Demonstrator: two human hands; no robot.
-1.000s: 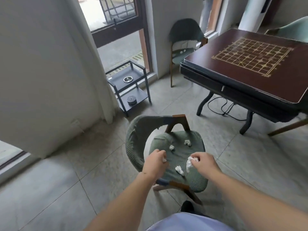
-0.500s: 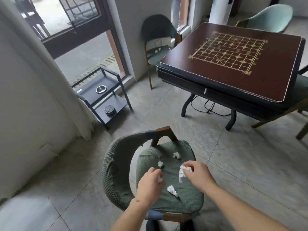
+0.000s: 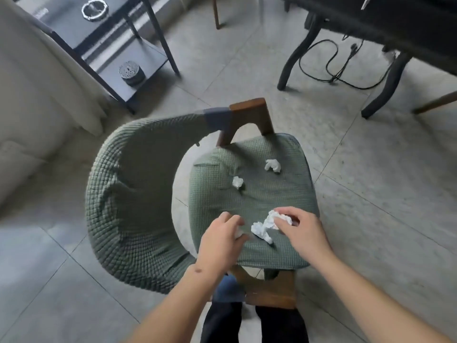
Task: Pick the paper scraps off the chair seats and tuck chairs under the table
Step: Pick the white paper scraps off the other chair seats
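A green fabric chair [image 3: 272, 194] with a curved back stands below me on the tiled floor. Two crumpled white paper scraps lie on its seat: one [image 3: 272, 165] near the far edge, one [image 3: 238, 182] a little closer. A third scrap [image 3: 259, 230] lies between my hands at the near side of the seat. My right hand [image 3: 300, 229] is closed on a white paper wad [image 3: 277, 219]. My left hand [image 3: 220, 238] is curled, with a bit of white paper [image 3: 238, 234] showing under its fingers. The dark table [image 3: 395, 26] stands at the top right.
A black two-shelf side stand [image 3: 118, 53] holding an ashtray [image 3: 95, 9] and a round dark object [image 3: 131, 72] stands at the upper left beside a pale curtain [image 3: 37, 95]. Black cables [image 3: 331, 68] lie on the floor under the table between its curved legs.
The view has dropped and closed in on the chair seat. Both hands have stayed over the near part of the seat, now nearer the scrap that lies between them.
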